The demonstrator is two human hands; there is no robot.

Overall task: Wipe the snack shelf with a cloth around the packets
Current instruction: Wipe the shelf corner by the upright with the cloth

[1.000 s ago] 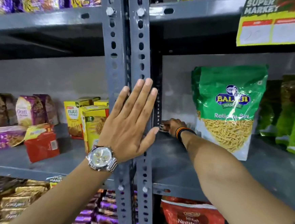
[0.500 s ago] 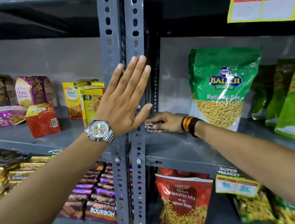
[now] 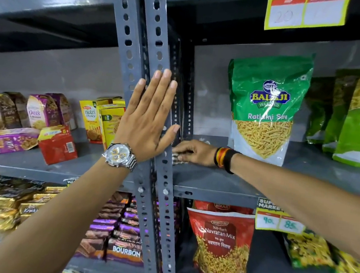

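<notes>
Wiping is under way: right hand (image 3: 195, 151) is clutching the cloth (image 3: 178, 157) on the snack shelf (image 3: 214, 178), left of the Ratlami Sev packet (image 3: 265, 108); left hand (image 3: 148, 118) is bracing flat, fingers spread, against the upright (image 3: 160, 48). Most shelf probably remains.

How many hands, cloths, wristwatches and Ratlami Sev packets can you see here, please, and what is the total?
Hands: 2, the left hand flat on the upright post, the right hand on the cloth
Cloth: 1
Wristwatch: 1
Ratlami Sev packet: 1
Total: 5
</notes>
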